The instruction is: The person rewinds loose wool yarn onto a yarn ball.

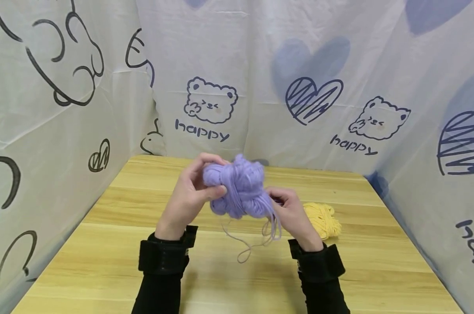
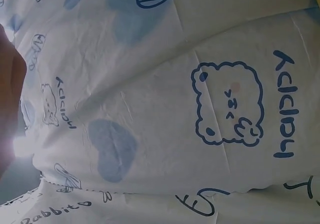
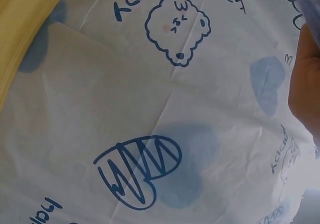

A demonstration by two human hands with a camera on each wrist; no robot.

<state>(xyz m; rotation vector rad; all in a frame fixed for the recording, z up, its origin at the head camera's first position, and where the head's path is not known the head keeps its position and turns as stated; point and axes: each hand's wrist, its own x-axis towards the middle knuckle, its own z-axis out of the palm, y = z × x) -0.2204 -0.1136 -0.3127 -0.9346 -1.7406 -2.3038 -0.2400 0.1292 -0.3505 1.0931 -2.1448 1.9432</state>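
A loose bundle of purple yarn [image 1: 238, 187] is held up above the wooden table [image 1: 103, 261] in the head view. My left hand [image 1: 190, 196] grips its left side, thumb and fingers curled round the strands. My right hand [image 1: 293, 216] holds the bundle's lower right, where several loose purple strands [image 1: 260, 240] hang down to the table. Both wrists wear black straps. The left wrist view shows only an edge of my left hand [image 2: 10, 99], and the right wrist view only an edge of my right hand [image 3: 306, 84], each against printed cloth.
A yellow yarn bundle [image 1: 323, 220] lies on the table just right of my right hand. White cloth printed with bears, hearts and "happy" [image 1: 237, 87] walls the table on the left, back and right.
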